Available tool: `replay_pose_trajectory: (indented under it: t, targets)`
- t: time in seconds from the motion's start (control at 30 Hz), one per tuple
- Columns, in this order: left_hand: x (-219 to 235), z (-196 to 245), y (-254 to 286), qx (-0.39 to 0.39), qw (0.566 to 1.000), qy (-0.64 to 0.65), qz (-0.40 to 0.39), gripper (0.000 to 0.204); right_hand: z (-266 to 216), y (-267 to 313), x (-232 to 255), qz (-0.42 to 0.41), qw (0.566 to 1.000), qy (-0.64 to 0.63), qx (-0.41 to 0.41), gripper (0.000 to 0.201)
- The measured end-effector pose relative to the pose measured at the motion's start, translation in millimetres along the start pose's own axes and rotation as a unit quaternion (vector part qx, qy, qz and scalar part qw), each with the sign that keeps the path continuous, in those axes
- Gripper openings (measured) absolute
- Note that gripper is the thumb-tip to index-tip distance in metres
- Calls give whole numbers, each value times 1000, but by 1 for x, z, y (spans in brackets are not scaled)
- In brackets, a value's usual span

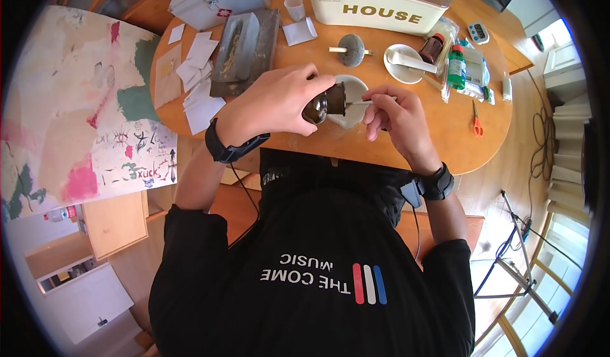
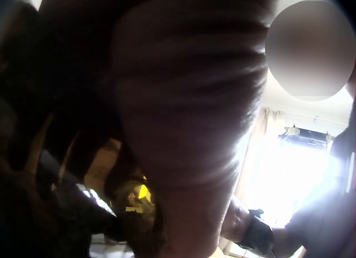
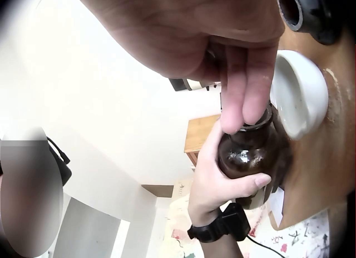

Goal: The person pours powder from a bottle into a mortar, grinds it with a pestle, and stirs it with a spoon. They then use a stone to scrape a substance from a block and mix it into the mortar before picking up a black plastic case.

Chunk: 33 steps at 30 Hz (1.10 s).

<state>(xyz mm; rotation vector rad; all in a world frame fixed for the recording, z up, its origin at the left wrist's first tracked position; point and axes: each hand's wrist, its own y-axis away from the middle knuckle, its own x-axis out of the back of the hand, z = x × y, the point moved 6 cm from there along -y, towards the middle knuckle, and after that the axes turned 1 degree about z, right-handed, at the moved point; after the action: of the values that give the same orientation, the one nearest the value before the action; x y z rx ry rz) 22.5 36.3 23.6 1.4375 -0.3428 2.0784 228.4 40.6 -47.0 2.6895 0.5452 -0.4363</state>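
My left hand grips a brown glass jar, tipped on its side with its mouth toward my right hand. My right hand pinches a thin, light-coloured rod-like tool, and its tip points into the jar's mouth. Which kind of tool it is I cannot tell. Under both hands a white bowl stands on the table, partly covered by jar and fingers. The right wrist view shows the jar beside the bowl, right fingertips at its neck. In the left wrist view the hold is dark.
Beyond the bowl lies a grey wheel on a wooden rod. A dark trough and paper slips are at left. To the right are a white dish with a white pestle, a green bottle and orange scissors.
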Motion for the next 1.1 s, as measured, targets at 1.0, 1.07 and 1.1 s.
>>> replay_pose_trajectory:
  t: [1.0, 1.07, 1.1]
  targets:
    - [-6, -26, 22, 69, 997, 24, 15, 79, -11, 15, 50, 91, 986, 116, 73, 24]
    - [-8, -27, 24, 80, 996, 34, 13, 78, -6, 17, 40, 91, 972, 189, 109, 21]
    - [-8, -27, 25, 85, 996, 38, 13, 78, -4, 18, 35, 89, 962, 226, 127, 20]
